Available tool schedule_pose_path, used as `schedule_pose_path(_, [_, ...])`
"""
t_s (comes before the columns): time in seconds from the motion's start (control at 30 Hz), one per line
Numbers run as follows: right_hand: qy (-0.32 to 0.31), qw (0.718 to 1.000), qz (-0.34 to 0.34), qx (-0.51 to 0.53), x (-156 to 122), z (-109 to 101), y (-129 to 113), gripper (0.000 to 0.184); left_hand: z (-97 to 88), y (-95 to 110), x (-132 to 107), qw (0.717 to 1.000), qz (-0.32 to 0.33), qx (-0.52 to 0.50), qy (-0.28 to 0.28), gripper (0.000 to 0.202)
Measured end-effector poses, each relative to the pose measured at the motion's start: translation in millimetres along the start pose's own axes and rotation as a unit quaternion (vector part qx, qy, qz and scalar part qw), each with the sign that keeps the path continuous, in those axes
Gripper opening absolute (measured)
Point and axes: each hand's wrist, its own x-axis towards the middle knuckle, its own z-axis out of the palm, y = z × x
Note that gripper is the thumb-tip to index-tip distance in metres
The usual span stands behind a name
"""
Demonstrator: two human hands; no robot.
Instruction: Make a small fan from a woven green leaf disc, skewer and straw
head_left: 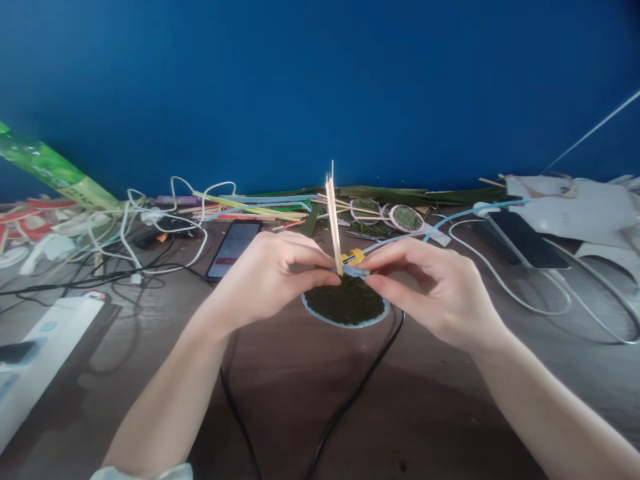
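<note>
Well to the left of the fingers, a white power strip (pixel 55 347) lies on the dark table (pixel 280 400), with a green-labelled bottle (pixel 45 167) leaning beyond it; nearer, just past the left knuckles, lies a dark phone (pixel 233 250); the left hand (pixel 273 273) has its thumb and forefinger closed on the foot of a stick bundle (pixel 333 220), which stands almost upright above those fingertips, its top leaning slightly left; the bundle is slim, straight and pale straw-coloured, its tips uneven, with one thin stick rising above the others; under the fingertips is a round disc (pixel 345 307), mottled dark green with a pale blue edge; a yellow piece (pixel 354 257) shows just behind the gap between the hands; the right hand (pixel 435 287) pinches a crumpled, pale blue strip (pixel 356 272) close beside the bundle's foot, though whether it wraps the sticks I cannot tell; beyond the right fingers lies a smaller green round (pixel 406 218), and farther right another phone (pixel 530 240).
</note>
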Motion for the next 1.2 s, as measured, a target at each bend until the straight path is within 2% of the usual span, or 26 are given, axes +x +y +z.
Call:
schedule_pose_path(0.47, [-0.018, 0.998, 0.018, 0.057, 0.9, 2.7, 7.4, 0.009, 2.1, -0.2, 0.6, 1.0, -0.009, -0.001, 0.029, 0.007])
schedule_pose_path(0.63, [0.008, 0.999, -0.01, 0.04, -0.4, 4.1, 7.1, 0.005, 2.4, 0.6, 0.3, 0.999, -0.017, -0.015, 0.029, 0.005])
schedule_pose_path(0.8, [0.017, 0.999, -0.023, 0.022, -0.7, 3.6, 6.6, 0.005, 1.7, 1.4, 0.0, 0.999, -0.043, -0.023, 0.0, 0.007])
schedule_pose_path(1.2, [0.017, 1.0, -0.001, 0.0, 0.1, 5.4, 9.2, 0.003, 8.9, 6.7, -0.3, 0.999, -0.032, 0.001, 0.0, 0.012])
